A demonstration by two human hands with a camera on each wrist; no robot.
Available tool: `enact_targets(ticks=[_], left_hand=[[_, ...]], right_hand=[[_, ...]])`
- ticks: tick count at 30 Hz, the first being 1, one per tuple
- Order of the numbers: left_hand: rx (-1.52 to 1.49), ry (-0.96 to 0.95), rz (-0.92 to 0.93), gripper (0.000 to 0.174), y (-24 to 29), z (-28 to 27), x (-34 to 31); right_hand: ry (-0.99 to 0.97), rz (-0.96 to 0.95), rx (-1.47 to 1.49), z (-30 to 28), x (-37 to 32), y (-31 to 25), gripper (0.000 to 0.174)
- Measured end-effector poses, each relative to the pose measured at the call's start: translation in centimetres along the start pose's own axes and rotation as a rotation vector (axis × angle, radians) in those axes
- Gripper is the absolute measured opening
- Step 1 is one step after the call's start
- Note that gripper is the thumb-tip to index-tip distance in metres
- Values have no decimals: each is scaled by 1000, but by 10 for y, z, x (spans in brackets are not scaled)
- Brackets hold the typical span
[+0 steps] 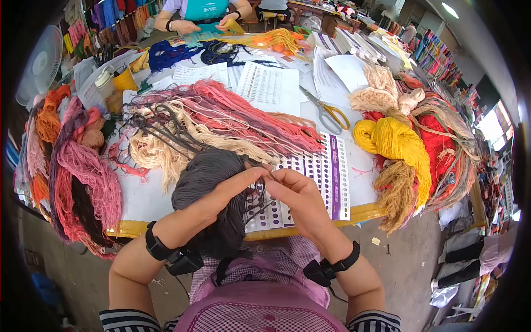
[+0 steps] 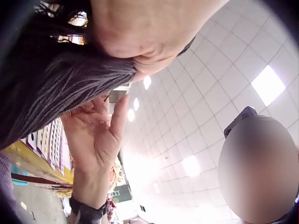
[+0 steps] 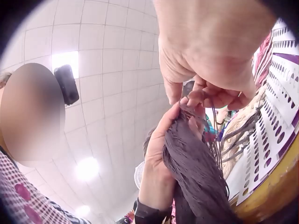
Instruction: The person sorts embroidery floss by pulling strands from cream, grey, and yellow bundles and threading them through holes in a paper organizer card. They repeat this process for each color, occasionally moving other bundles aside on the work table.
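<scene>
A thick dark grey thread bundle (image 1: 207,177) hangs over the table's front edge. My left hand (image 1: 235,185) grips its upper end; in the right wrist view the left hand (image 3: 161,168) has the grey skein (image 3: 194,163) lying across its palm. My right hand (image 1: 301,196) meets the left fingertips and pinches thin grey strands at the bundle's end. The right wrist view shows the right hand (image 3: 210,46) above, its fingers curled at the loose strands. In the left wrist view the grey bundle (image 2: 60,93) partly hides the right hand (image 2: 93,135).
Punched purple-and-white cards (image 1: 337,182) lie under the hands. Pink and cream skeins (image 1: 243,116) spread behind, with scissors (image 1: 326,110) and printed sheets (image 1: 268,86) beyond. Yellow thread (image 1: 395,141) is piled right, pink thread (image 1: 91,166) left. Another person (image 1: 204,11) is across the table.
</scene>
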State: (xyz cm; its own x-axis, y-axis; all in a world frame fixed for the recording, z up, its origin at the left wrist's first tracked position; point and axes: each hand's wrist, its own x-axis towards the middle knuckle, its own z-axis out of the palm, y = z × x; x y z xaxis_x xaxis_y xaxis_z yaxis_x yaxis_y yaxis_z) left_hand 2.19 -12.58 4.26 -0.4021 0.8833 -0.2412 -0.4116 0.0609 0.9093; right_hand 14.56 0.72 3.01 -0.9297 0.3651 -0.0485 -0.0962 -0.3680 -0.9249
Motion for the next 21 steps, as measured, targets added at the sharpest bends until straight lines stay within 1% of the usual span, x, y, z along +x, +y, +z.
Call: enact_targets(ticks=[5,7,9,11,14,16,17,18,19,20,21], left_hand=[[40,33,33,29,1,1,0],[57,4,-43,28,6,0,-1],[60,5,-37,29,6,0,-2],[63,6,-30,30,5,-1,-3],[21,29,-76,31,3,-3,-2],[-71,-45,26,31,6,-7,-3],[-197,82,37,29,13,-10,-6],[-438,40,82,33,14,-27,-5],[-662,-54,114,36,23,-43,-7],[-661,-90,204,35,29,-65,-10],[-733,-78,279,35,30,-90,-14]], right_hand=[[-8,-22,20,-7,2,9,11],[6,-27,32,-5,2,7,10],[44,-30,96,-1,2,6,10],[42,-31,99,-3,2,8,10],[37,-16,135,-7,3,11,9],[32,3,169,-14,4,12,9],[-215,111,496,-22,3,11,8],[-466,218,824,-31,1,8,8],[-344,216,533,-39,-12,-4,10],[-219,215,243,-49,-30,-18,12],[-72,162,-130,-66,-42,-27,11]])
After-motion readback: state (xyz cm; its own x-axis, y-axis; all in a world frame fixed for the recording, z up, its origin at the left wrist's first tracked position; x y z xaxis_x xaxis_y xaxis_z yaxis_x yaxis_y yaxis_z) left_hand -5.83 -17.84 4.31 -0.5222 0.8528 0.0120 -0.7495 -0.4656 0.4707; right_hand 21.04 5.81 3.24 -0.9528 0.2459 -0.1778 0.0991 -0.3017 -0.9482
